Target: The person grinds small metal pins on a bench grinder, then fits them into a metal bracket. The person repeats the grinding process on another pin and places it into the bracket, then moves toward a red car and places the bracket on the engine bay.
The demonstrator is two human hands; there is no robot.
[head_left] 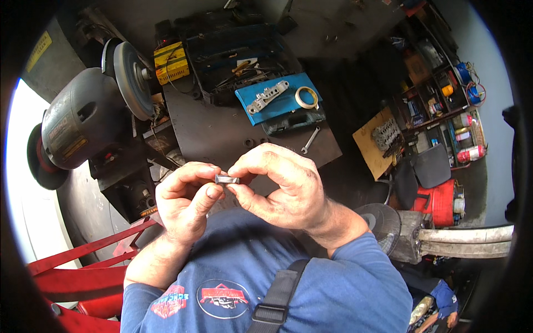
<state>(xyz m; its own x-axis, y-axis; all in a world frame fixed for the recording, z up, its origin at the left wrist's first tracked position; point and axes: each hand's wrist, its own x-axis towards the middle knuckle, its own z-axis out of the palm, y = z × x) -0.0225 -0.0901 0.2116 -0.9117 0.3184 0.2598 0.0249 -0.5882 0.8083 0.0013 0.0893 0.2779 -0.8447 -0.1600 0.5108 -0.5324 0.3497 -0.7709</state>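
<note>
Close in front of my chest, a small metal part [227, 179] with a bright, slot-like middle and dark ends spans my fingertips. Its exact kind is too small to make out. My left hand [182, 202] pinches its left end between thumb and fingers. On the other end, the thumb and bent fingers of my right hand [291, 186] close in a pinch and cover part of it. Beyond both hands lies a dark metal workbench [200, 133], with small dark rings [248, 142] just past my right knuckles.
A bench grinder [83, 116] stands at the left, its wheel [133, 80] facing the bench. On the bench are a blue case [244, 97] bearing a metal bracket [268, 97], a tape roll [306, 97] and a wrench [311, 140]. Red metal bars [94, 247] stand lower left; shelves [438, 105] line the right.
</note>
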